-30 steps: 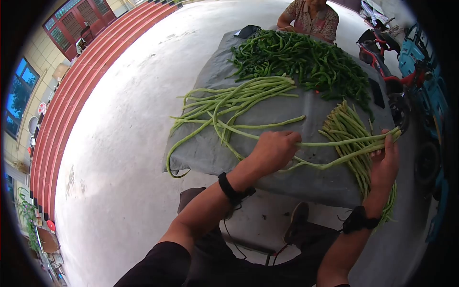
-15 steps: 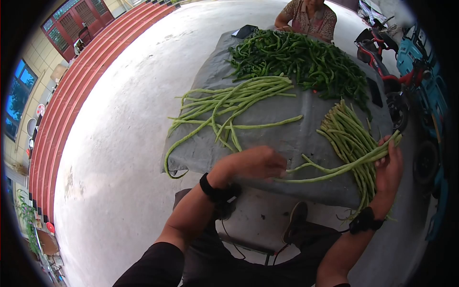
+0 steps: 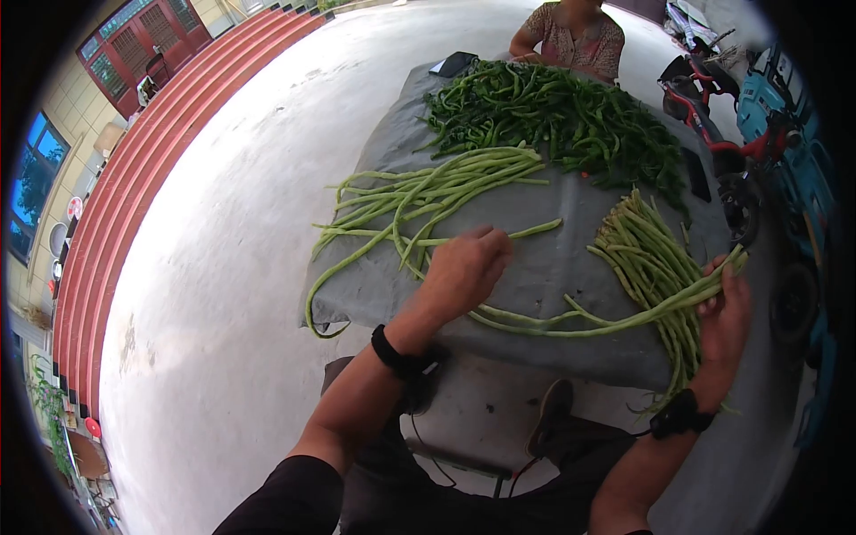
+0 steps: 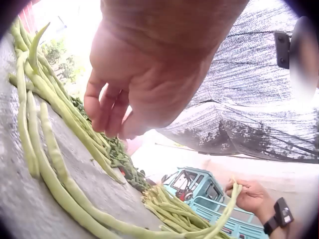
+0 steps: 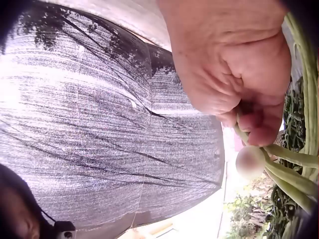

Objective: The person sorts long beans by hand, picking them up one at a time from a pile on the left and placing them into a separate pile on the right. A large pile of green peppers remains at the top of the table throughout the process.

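Note:
My right hand [image 3: 724, 321] grips a few yard-long beans [image 3: 660, 310] by their ends at the right side of the table. Their long tails hang down and trail leftward across the grey cloth. In the right wrist view, curled fingers [image 5: 264, 132] close round these beans. My left hand [image 3: 465, 272] hovers over the table's middle, fingers loosely bent with nothing between them in the left wrist view. Just beyond it lies a loose pile of yard-long beans [image 3: 437, 192]. Near my right hand rests a neat bundle of beans [image 3: 637, 250], ends lined up, crossed by the held ones.
A heap of green chili peppers [image 3: 553, 116] covers the table's far side. Dark phones lie at the far-left corner and beside the right edge. A person [image 3: 575, 40] sits across the table. A teal three-wheeler [image 3: 776, 116] stands at right; red steps [image 3: 178, 107] rise at left.
My left hand drew one bean out taut, lowered it toward the near edge and let go, then moved up and left. That bean lies slack now. The right hand stays with its beans.

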{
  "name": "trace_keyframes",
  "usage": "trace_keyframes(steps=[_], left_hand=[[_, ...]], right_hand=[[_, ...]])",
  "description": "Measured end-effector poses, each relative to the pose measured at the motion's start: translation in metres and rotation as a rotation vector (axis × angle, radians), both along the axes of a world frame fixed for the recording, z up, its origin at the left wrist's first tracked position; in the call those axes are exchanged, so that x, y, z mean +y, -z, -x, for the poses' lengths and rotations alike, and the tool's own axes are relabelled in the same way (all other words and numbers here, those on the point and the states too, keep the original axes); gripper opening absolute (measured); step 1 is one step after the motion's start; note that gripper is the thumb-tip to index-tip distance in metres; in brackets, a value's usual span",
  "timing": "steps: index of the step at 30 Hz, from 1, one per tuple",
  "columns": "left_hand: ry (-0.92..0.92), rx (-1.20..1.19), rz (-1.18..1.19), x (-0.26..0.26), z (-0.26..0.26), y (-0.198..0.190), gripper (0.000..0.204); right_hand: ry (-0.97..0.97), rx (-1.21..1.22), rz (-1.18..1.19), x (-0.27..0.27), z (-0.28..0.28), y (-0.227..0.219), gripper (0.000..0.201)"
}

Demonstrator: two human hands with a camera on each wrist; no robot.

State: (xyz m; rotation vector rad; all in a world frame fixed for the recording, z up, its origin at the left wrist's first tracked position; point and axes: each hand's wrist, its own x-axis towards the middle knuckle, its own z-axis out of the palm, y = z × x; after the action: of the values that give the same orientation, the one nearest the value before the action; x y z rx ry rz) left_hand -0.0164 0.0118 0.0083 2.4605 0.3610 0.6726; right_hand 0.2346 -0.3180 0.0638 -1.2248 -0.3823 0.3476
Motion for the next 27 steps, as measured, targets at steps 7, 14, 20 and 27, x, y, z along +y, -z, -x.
trace_keyframes(steps=[7,14,20,27], left_hand=[[-0.504,0.109,-0.365,0.07,-0.006,0.034,0.019],[-0.512,0.233,-0.321,0.075,-0.014,0.032,0.021],[-0.54,0.192,-0.333,0.084,-0.02,0.042,0.026],[-0.478,0.113,-0.092,0.068,-0.024,0.017,0.034]], right_hand=[[-0.052,-0.003,-0.028,0.007,0.005,-0.001,0.025],[-0.116,-0.027,-0.036,0.016,0.015,-0.006,0.025],[-0.112,-0.031,0.031,0.022,0.025,-0.014,0.025],[-0.135,-0.05,0.087,0.023,0.032,-0.018,0.026]])
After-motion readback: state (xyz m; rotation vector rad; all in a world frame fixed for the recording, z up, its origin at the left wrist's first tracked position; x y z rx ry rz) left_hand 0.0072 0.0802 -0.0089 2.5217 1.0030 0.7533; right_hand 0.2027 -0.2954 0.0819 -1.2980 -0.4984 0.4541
